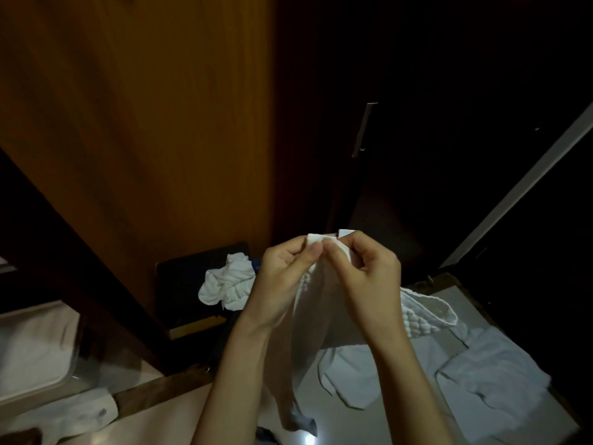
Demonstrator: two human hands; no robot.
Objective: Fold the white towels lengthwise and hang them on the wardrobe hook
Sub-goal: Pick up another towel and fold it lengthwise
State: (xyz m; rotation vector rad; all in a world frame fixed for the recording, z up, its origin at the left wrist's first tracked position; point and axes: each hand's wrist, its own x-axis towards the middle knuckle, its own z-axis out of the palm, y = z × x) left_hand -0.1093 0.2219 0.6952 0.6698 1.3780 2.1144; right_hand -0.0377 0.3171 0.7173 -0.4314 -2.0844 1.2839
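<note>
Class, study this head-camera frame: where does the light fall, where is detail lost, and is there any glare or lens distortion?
Head view: dim overall; light falls on the brown wooden wardrobe panel, both hands and the white towel they pinch; the upper right is nearly black; a small glare spot shines on the floor; the pale door-frame strip slants, suggesting wide-angle distortion.

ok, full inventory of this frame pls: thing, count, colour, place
held white towel: 1, white, top edge pinched by both hands, rest hanging down at centre
crumpled white towel: 1, white, on the dark box
dark box: 1, dark, on the floor by the wardrobe
white towels on the floor: several, exact count unclear, white, lower right
brown wooden wardrobe panel: 1, brown, upper left
metal bar handle: 1, grey, on the dark door at upper right
pale cushion-like item: 1, pale, left edge
left hand: 1, pinching towel edge
right hand: 1, pinching towel edge
</note>
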